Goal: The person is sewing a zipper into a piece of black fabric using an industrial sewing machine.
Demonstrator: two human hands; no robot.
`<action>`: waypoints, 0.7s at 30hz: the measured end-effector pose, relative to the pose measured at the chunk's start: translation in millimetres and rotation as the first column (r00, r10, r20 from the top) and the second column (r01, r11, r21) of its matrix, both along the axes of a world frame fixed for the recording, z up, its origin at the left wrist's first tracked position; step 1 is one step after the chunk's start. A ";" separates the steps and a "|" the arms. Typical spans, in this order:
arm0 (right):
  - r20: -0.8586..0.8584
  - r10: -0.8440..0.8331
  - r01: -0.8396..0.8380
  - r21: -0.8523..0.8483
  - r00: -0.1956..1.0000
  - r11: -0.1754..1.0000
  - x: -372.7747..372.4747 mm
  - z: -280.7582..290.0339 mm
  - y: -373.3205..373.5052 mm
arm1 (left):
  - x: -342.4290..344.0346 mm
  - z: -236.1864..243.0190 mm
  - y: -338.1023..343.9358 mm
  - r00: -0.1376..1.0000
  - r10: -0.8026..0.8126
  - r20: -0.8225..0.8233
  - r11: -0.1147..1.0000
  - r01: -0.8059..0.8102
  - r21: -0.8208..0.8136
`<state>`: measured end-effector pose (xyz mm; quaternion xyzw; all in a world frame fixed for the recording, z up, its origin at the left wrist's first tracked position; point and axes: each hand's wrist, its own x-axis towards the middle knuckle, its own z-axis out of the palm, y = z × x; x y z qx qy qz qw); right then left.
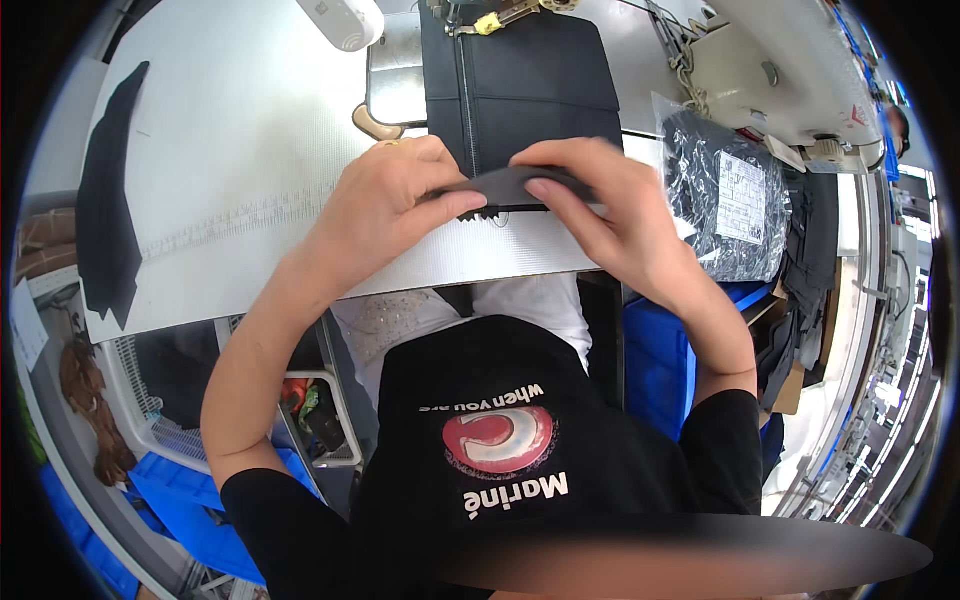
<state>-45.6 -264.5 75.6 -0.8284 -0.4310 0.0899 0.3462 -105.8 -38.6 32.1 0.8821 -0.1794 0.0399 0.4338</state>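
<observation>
A black fabric panel [545, 105] lies on the white sewing table [250, 130], its far end under the sewing machine's needle area [462, 22]. A dark zipper [468, 120] runs lengthwise along the panel. At its near end, close to the table's front edge, a dark fabric piece [505, 187] is raised and bent between my hands. My left hand [395, 195] pinches its left end between thumb and fingers. My right hand [615, 205] grips the right end, thumb on the near side. Below the fold, a short toothed or frayed edge shows; its kind is unclear.
A long dark fabric piece [112, 195] lies at the table's left. Right of the panel sits a plastic-wrapped dark bundle [735, 195] with a white label. The machine's pale body [765, 70] fills the upper right. Blue bins [655, 350] and a white basket [165, 420] stand below the table.
</observation>
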 end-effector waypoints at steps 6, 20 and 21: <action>0.463 0.172 -0.191 -0.006 0.869 0.982 -33.8 -11.5 -17.5 | 0.0 2.7 -0.1 0.989 0.038 -0.140 0.999 -0.041 -0.024; 0.507 0.142 -0.101 -0.108 0.850 0.989 -36.1 -51.3 -33.5 | -18.8 -1.4 -1.7 0.991 -0.028 0.127 0.959 -0.010 0.283; 0.497 0.143 -0.116 -0.085 0.856 0.990 -36.3 -45.5 -31.3 | -26.2 -3.0 -3.3 0.993 -0.028 0.114 0.948 -0.010 0.318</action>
